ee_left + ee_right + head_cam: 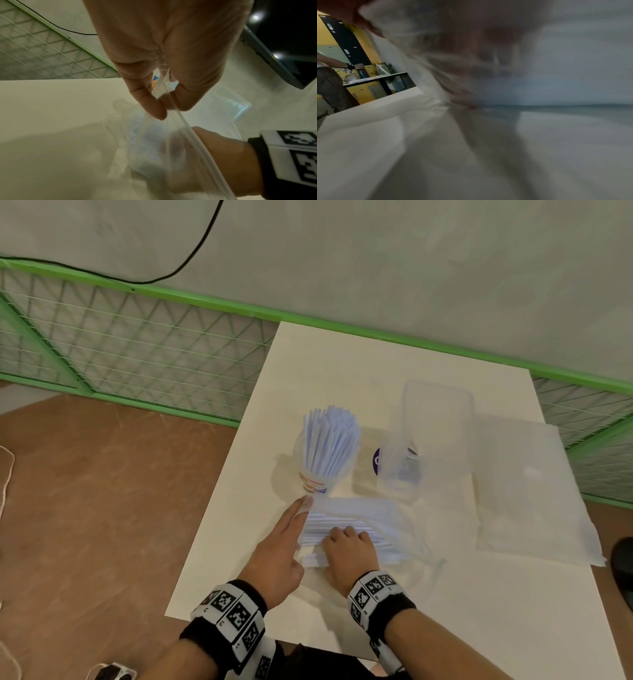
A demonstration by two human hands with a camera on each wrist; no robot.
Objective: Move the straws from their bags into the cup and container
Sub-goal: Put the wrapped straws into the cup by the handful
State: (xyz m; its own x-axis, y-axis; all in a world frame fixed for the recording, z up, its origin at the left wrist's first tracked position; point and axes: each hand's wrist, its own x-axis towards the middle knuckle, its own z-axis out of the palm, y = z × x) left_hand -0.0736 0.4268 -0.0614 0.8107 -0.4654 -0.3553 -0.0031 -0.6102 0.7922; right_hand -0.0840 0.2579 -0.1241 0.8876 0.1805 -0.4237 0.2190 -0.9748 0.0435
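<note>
A paper cup (313, 482) packed with white straws (330, 440) stands upright mid-table. To its right stands a clear plastic container (435, 436). In front of the cup lies a clear zip bag (383, 518) with a bundle of straws (318, 530) inside. My left hand (303, 508) pinches the bag's zip rim (187, 128) between thumb and finger, which holds the mouth up. My right hand (346, 537) reaches into the bag with its fingers curled over the bundle. In the left wrist view the right hand (226, 155) shows through the plastic. The right wrist view is blurred by plastic.
An empty flat clear bag (534, 491) lies on the white table (359, 364) to the right of the container. A purple round thing (376, 461) sits behind the container. A green wire fence (137, 347) runs along the back. Another person (332, 83) stands at a far table.
</note>
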